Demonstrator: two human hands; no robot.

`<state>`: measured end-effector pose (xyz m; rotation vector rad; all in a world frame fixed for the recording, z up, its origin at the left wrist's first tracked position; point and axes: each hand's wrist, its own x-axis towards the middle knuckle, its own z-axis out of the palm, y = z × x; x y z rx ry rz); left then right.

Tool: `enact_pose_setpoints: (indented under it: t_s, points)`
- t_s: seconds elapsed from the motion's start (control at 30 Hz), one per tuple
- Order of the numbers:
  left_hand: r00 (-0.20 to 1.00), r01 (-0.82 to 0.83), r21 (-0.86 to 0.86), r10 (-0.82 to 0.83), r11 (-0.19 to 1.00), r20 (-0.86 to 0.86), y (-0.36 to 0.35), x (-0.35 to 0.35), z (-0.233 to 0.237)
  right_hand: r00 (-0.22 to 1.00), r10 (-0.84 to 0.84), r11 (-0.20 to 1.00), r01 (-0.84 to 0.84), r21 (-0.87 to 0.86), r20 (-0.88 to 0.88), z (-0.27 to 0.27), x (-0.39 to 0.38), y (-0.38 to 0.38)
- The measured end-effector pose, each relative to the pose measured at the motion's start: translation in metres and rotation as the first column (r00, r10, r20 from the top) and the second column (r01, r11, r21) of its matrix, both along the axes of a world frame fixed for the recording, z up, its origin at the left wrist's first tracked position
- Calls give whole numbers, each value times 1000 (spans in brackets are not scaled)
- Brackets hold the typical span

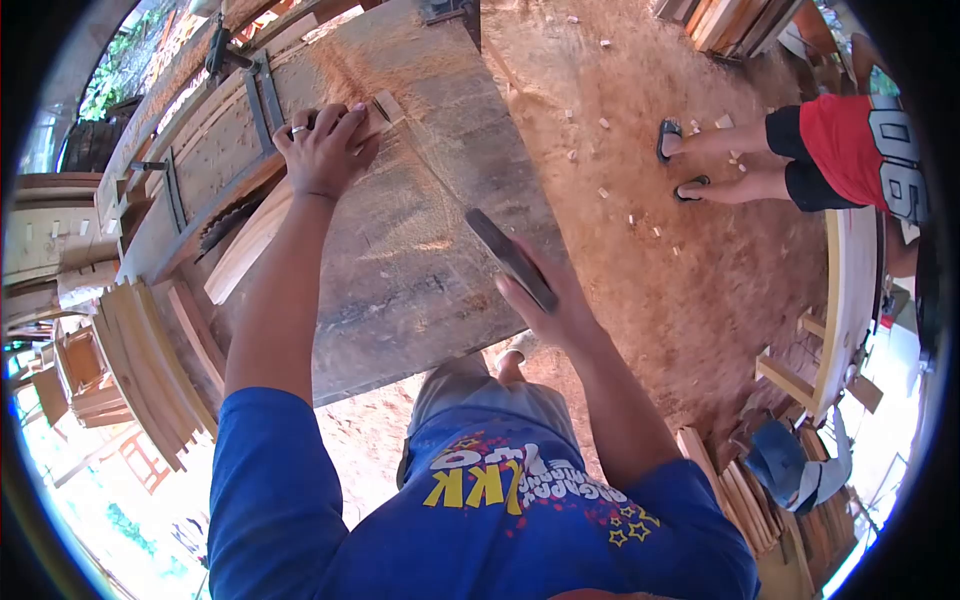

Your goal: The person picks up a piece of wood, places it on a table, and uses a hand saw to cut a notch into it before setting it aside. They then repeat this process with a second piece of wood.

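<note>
My left hand (325,148), with a ring on one finger, presses down on a pale wooden strip (248,248) lying aslant on the worktable. Its fingers curl over the strip near the far end, which shows just past my fingertips. In my right hand (560,305) is a handsaw (508,258), seen nearly edge-on. Its dark handle points toward the strip, and a thin line like the blade runs from it to the strip's end. My fingers wrap the handle, partly hidden behind it. Sawdust lies on the worktable (390,330) around both hands.
A toothed circular blade (228,228) shows beside the strip at left. A metal clamp (265,100) sits on the boards beyond my left hand. Stacked timber (150,350) stands at left. Small wood offcuts (603,192) litter the dirt floor, where another person (840,150) stands at right.
</note>
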<state>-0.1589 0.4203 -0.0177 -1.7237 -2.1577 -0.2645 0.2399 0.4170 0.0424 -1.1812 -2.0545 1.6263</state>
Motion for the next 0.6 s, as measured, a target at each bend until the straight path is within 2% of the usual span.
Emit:
enact_pose_setpoints:
  t_s: [0.1, 0.2, 0.27, 0.33, 0.5, 0.6]
  points:
    - [999, -3, 1, 3, 1000, -34, 0, 2, 3, 999, -43, 999, 43, 4, -12, 13, -41, 14]
    - [1000, -11, -14, 11, 1000, -21, 0, 3, 5, 988, -90, 995, 83, -54, -126, 1, -36, -1]
    - [1000, -2, -3, 2, 1000, -8, 1, 4, 4, 968, -203, 893, 121, -434, -148, -30, -7, -12]
    - [1000, 2, 9, -2, 1000, 1, 2, 3, 4, 957, -258, 814, 143, -563, -129, -32, 25, -16]
    - [1000, -4, -1, 4, 1000, -21, 1, 4, 6, 941, -314, 868, 230, -440, -129, 16, 39, -14]
    - [1000, -5, -10, 5, 1000, -21, 2, 4, 5, 979, -186, 976, 175, -128, -86, 13, 21, -5]
